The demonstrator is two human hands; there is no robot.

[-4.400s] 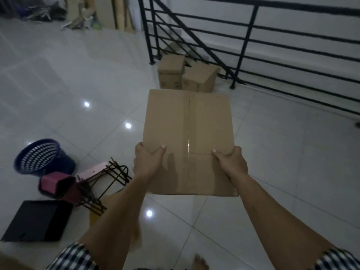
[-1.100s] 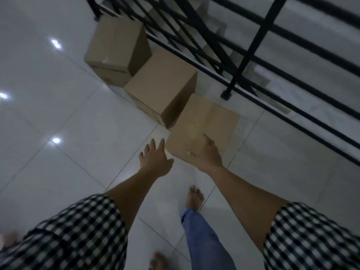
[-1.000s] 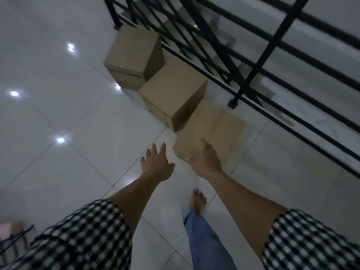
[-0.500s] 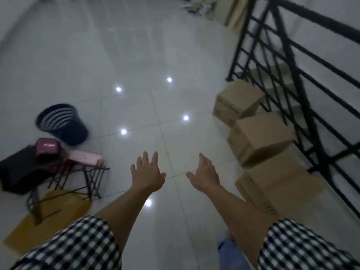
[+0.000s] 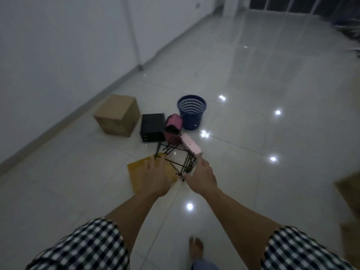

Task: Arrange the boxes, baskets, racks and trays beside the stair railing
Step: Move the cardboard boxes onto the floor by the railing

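A pile lies on the tiled floor ahead: a cardboard box (image 5: 117, 114), a black tray-like box (image 5: 152, 127), a pink container (image 5: 174, 123), a blue perforated basket (image 5: 191, 111), a black wire rack (image 5: 178, 158) with a pink top (image 5: 191, 146) tipped on its side, and a flat yellow sheet (image 5: 139, 172). My left hand (image 5: 154, 180) reaches out in front of the yellow sheet, fingers extended. My right hand (image 5: 202, 177) is stretched toward the rack's near corner, fingers straight. Both hands hold nothing. Whether the right hand touches the rack is unclear.
A white wall with a skirting runs along the left. Edges of cardboard boxes (image 5: 350, 191) show at the right border. My bare foot (image 5: 195, 248) stands on the glossy floor at the bottom. Open tiled floor stretches to the back.
I set the carried box down beside two others at the railing, let go, and turned away. Both hands are now reaching toward the wire rack in the pile.
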